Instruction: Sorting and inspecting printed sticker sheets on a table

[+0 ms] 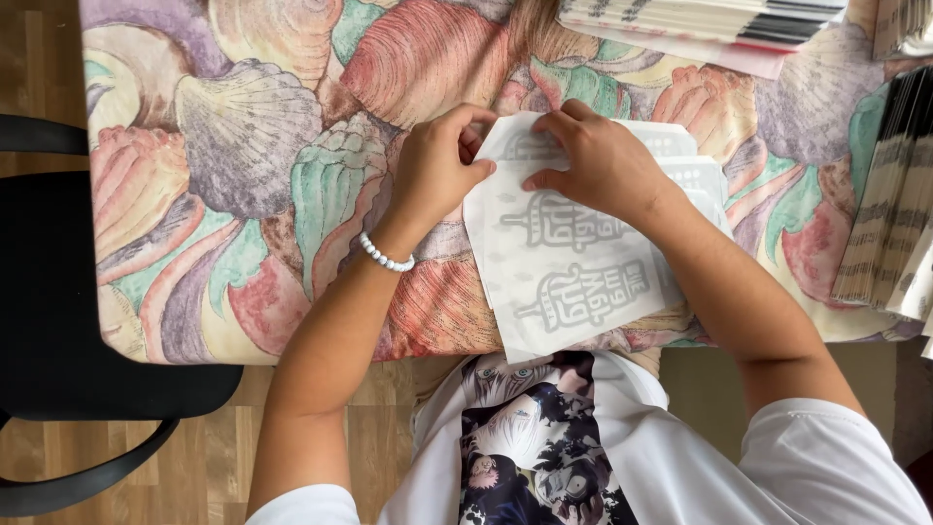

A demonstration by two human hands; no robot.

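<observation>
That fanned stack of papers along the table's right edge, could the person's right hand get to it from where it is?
Probably yes: the right hand rests on the white sheet, and only bare tablecloth lies between it and the fanned stack.

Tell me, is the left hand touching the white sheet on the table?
Touching. The head view shows the left hand pinching the white sheet's upper left edge.

Both hands meet ahead, left hand (437, 165) pinching with curled fingers, right hand (598, 160) pressing flat.

White sheet (569, 262) with grey motifs on pastel shell-patterned tablecloth (243, 146); black chair (78, 331).
</observation>
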